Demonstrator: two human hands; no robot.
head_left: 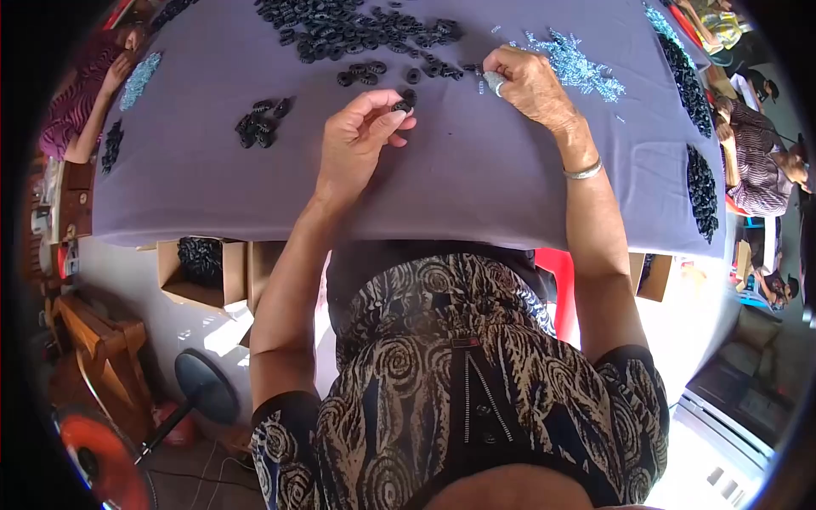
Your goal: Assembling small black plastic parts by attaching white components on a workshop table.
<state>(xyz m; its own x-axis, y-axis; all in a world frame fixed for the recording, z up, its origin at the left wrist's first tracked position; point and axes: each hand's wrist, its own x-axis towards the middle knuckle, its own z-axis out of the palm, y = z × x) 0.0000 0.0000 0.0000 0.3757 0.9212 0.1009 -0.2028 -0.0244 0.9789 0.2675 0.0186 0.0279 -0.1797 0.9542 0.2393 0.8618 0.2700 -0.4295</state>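
Note:
My left hand (361, 136) pinches a small round black ribbed piece (403, 106) between thumb and fingers, above the cloth. To its right, my right hand (531, 85) is closed with its fingertips together; whatever they hold is hidden. A pale grey wrap (494, 82) covers one of its digits. Right beside that hand lies a loose heap of small light-blue clear pieces (578, 66). A large heap of black round pieces (340, 30) spreads out beyond my hands, with a few strays near the right fingertips. A smaller black cluster (257, 127) lies left of my left hand.
Purple-grey cloth (476, 178) covers the table. More black piles (702, 191) line its right edge, and a blue pile (140, 81) sits at the left. People (89, 93) sit at both sides. Below the edge are a cardboard box (234, 272) and a fan (102, 459).

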